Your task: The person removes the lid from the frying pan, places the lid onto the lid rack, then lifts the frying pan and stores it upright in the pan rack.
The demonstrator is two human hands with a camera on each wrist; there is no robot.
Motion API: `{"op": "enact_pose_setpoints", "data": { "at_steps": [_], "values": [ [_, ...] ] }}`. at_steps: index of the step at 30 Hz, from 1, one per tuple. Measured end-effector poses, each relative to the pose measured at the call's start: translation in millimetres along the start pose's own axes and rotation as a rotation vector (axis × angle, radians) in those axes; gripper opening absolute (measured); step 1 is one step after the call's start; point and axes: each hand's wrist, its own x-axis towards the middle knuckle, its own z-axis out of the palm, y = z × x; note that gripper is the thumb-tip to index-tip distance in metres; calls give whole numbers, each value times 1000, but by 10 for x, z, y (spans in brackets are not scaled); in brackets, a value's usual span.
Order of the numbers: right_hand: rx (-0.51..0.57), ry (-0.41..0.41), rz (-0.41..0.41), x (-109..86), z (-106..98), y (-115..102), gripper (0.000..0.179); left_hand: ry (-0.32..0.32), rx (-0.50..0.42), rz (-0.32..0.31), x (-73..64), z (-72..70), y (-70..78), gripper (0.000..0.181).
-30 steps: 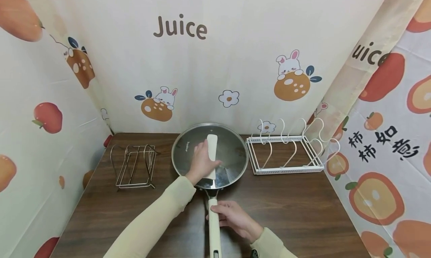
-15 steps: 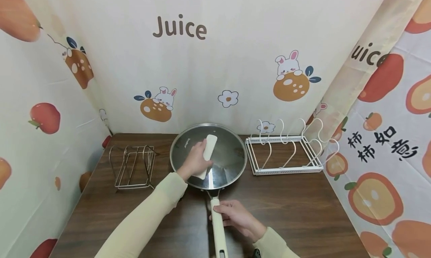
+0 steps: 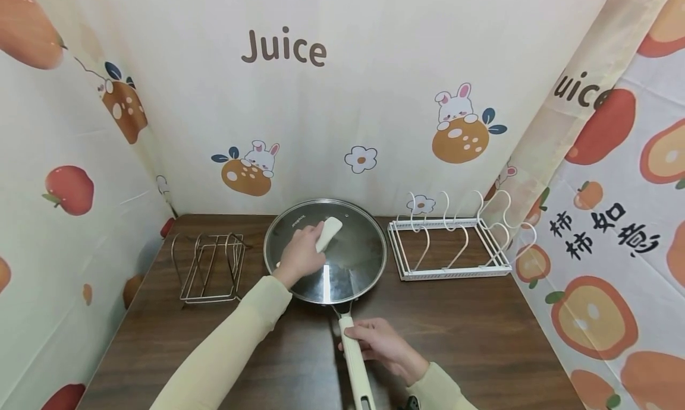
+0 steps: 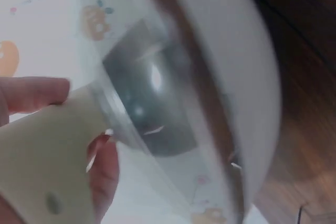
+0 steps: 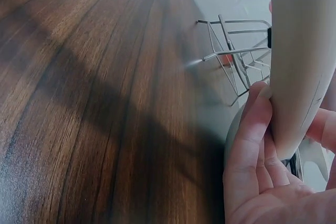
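A round frying pan stands at the back middle of the table, covered by a glass lid with a metal rim. My left hand grips the lid's long cream handle, which slants toward the upper right. In the left wrist view, thumb and fingers lie on both sides of that lid handle, and the pan's pale outer wall is blurred. My right hand holds the cream pan handle near the pan; the right wrist view has fingers on both sides of this pan handle.
To the left of the pan stands a metal wire rack. A white rack with several curved hooks is at its right. The dark wooden table backs onto a printed curtain.
The left hand has turned the lid clockwise, and its handle went from nearly upright in view to slanted. The pan handle's near end has swung right, and the pan has shifted slightly left.
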Motion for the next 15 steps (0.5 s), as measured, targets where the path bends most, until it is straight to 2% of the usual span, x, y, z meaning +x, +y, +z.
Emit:
{"op": "enact_pose_setpoints", "data": {
  "at_steps": [5,9,11,15],
  "values": [
    [16,-1,-1,-9,-37,2,48,124,2,-7,3,75,-20,73],
    [22,-4,2,-10,-46,-7,49,176,7,-27,12,98,-31,71],
    [26,-6,7,-10,-41,-11,49,197,65,-31,3,118,-37,69],
    [34,-4,13,-10,-31,-11,49,241,240,-6,-30,170,-24,64]
  ]
}}
